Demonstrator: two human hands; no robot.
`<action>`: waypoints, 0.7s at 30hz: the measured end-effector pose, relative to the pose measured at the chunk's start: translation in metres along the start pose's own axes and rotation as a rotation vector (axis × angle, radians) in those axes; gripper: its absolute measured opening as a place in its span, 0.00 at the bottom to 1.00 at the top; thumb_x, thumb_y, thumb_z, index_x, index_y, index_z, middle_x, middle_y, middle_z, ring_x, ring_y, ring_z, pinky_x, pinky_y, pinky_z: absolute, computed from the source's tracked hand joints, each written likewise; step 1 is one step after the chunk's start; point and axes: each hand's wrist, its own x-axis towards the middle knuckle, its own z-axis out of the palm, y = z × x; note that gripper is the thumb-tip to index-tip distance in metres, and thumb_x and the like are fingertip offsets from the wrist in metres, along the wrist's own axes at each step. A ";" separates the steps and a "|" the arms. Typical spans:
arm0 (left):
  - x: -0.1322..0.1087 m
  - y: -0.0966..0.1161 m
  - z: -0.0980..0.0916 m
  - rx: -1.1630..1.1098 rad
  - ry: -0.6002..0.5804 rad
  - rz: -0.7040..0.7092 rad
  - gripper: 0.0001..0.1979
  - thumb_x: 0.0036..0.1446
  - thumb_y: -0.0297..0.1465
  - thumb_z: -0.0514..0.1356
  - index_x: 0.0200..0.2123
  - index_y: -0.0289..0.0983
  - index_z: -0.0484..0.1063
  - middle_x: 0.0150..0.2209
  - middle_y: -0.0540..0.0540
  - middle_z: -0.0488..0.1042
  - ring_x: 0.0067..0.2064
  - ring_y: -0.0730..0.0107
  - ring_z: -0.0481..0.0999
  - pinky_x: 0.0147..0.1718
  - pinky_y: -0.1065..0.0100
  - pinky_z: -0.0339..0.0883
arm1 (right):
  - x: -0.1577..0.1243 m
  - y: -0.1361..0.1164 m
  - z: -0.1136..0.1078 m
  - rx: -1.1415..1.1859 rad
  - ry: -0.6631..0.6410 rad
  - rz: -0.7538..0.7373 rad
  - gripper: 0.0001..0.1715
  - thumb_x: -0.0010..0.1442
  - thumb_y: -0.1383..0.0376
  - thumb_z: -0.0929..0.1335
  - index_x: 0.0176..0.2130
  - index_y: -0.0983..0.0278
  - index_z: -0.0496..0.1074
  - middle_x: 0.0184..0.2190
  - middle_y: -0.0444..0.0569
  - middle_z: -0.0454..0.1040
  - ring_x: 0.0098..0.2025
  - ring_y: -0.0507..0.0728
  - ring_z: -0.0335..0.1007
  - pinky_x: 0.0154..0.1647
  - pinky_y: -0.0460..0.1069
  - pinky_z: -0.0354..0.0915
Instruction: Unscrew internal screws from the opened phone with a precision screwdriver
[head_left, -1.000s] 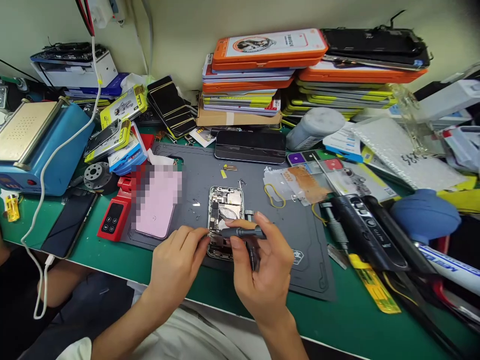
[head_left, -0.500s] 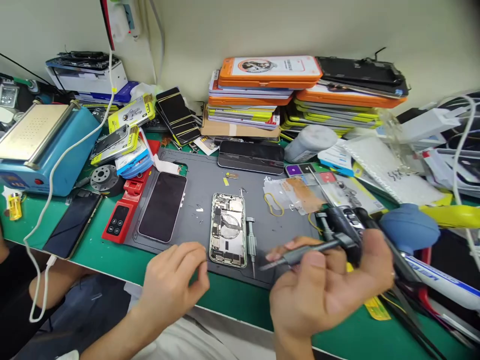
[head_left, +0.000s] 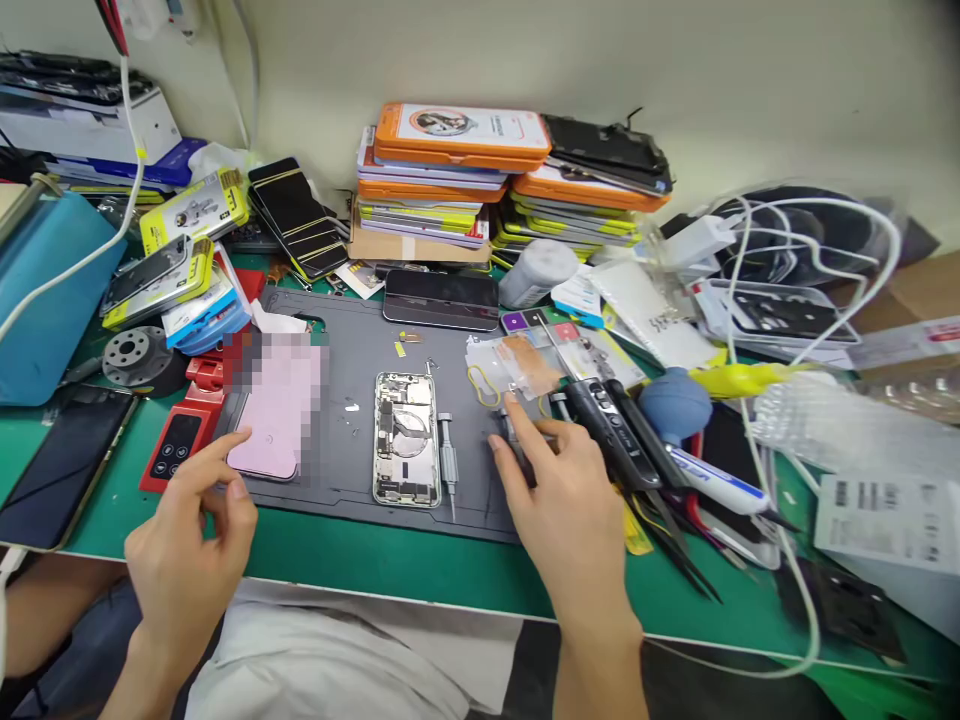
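Observation:
My left hand [head_left: 191, 525] is over the left part of the work mat, index finger stretched onto the lower left of a phone [head_left: 266, 445] whose screen shows pink; part of it is pixelated. Its fingers are loosely bent and hold nothing. My right hand [head_left: 570, 495] reaches down over the mat, thumb and index finger spread around a grey screwdriver [head_left: 516, 440] that is partly hidden beneath the hand. Between the hands lies an opened phone [head_left: 406, 440] with its inner parts exposed. A second grey screwdriver [head_left: 448, 455] lies along its right side.
The grey mat [head_left: 352, 350] carries tiny parts and a dark phone screen [head_left: 441, 300]. A red device [head_left: 176, 445] stands at left. Orange boxes [head_left: 461, 150] are stacked behind. Tweezers [head_left: 679, 550], a blue air blower [head_left: 675, 405] and a white cable [head_left: 795, 560] crowd the right.
My right hand has brought the screwdriver down to the mat and turned palm down. My left hand has moved left to the phone, whose screen has gone from dark to pink. The view has shifted right.

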 end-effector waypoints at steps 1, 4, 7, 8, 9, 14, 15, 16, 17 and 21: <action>0.000 0.002 0.001 -0.049 -0.006 0.024 0.03 0.72 0.26 0.60 0.42 0.38 0.69 0.53 0.46 0.83 0.26 0.82 0.68 0.29 0.73 0.63 | 0.001 -0.006 0.000 0.041 0.050 -0.004 0.25 0.83 0.55 0.59 0.63 0.65 0.77 0.44 0.55 0.73 0.43 0.61 0.70 0.38 0.52 0.61; -0.002 0.015 0.008 -0.168 -0.112 0.168 0.05 0.71 0.23 0.58 0.42 0.39 0.69 0.44 0.48 0.82 0.28 0.79 0.70 0.31 0.74 0.65 | 0.003 -0.025 0.001 0.171 0.091 -0.001 0.22 0.83 0.55 0.63 0.55 0.64 0.81 0.42 0.52 0.74 0.42 0.59 0.70 0.42 0.52 0.63; -0.005 0.031 0.017 -0.227 -0.191 0.277 0.08 0.71 0.22 0.54 0.40 0.40 0.67 0.31 0.54 0.74 0.25 0.78 0.67 0.28 0.73 0.62 | 0.004 -0.039 0.007 0.203 0.034 0.024 0.27 0.82 0.49 0.63 0.49 0.66 0.81 0.41 0.51 0.76 0.42 0.59 0.70 0.39 0.52 0.60; -0.005 0.035 0.020 -0.234 -0.181 0.290 0.08 0.71 0.21 0.54 0.39 0.40 0.66 0.28 0.55 0.70 0.24 0.77 0.65 0.27 0.72 0.60 | 0.005 -0.041 0.008 0.219 0.022 0.038 0.28 0.82 0.48 0.63 0.47 0.65 0.80 0.41 0.51 0.76 0.42 0.59 0.70 0.39 0.52 0.60; -0.005 0.039 0.024 -0.237 -0.165 0.294 0.09 0.71 0.22 0.53 0.39 0.40 0.65 0.26 0.56 0.67 0.23 0.77 0.64 0.26 0.72 0.58 | 0.005 -0.043 0.010 0.241 0.013 0.055 0.28 0.83 0.48 0.62 0.45 0.65 0.80 0.40 0.51 0.76 0.41 0.59 0.70 0.39 0.52 0.59; -0.002 0.046 0.038 -0.242 -0.170 0.306 0.08 0.74 0.25 0.56 0.39 0.40 0.67 0.25 0.57 0.69 0.24 0.76 0.67 0.27 0.71 0.59 | 0.009 -0.040 0.010 0.385 -0.064 0.170 0.25 0.80 0.49 0.64 0.40 0.62 0.78 0.38 0.48 0.76 0.40 0.58 0.72 0.36 0.51 0.59; -0.002 0.046 0.041 -0.244 -0.185 0.315 0.07 0.75 0.26 0.56 0.39 0.40 0.67 0.26 0.56 0.70 0.25 0.76 0.68 0.28 0.71 0.59 | 0.011 -0.038 0.008 0.419 -0.086 0.190 0.25 0.79 0.48 0.64 0.40 0.61 0.79 0.38 0.48 0.77 0.39 0.58 0.72 0.35 0.51 0.59; -0.003 0.045 0.043 -0.248 -0.200 0.323 0.07 0.75 0.26 0.57 0.40 0.40 0.68 0.27 0.56 0.71 0.25 0.76 0.69 0.29 0.70 0.60 | 0.012 -0.035 0.006 0.457 -0.108 0.207 0.25 0.78 0.48 0.65 0.39 0.61 0.79 0.38 0.47 0.77 0.37 0.57 0.72 0.34 0.50 0.60; -0.003 0.045 0.045 -0.254 -0.213 0.330 0.07 0.75 0.26 0.57 0.40 0.40 0.69 0.28 0.55 0.72 0.26 0.75 0.69 0.29 0.70 0.60 | 0.014 -0.033 0.003 0.498 -0.124 0.224 0.24 0.78 0.48 0.66 0.39 0.61 0.79 0.37 0.47 0.77 0.34 0.56 0.71 0.32 0.50 0.60; -0.005 0.043 0.046 -0.300 -0.277 0.316 0.06 0.76 0.27 0.56 0.43 0.39 0.71 0.31 0.54 0.75 0.28 0.75 0.71 0.31 0.70 0.62 | 0.013 -0.033 -0.010 0.672 -0.121 0.298 0.15 0.79 0.53 0.66 0.46 0.61 0.73 0.36 0.45 0.78 0.28 0.53 0.69 0.27 0.47 0.64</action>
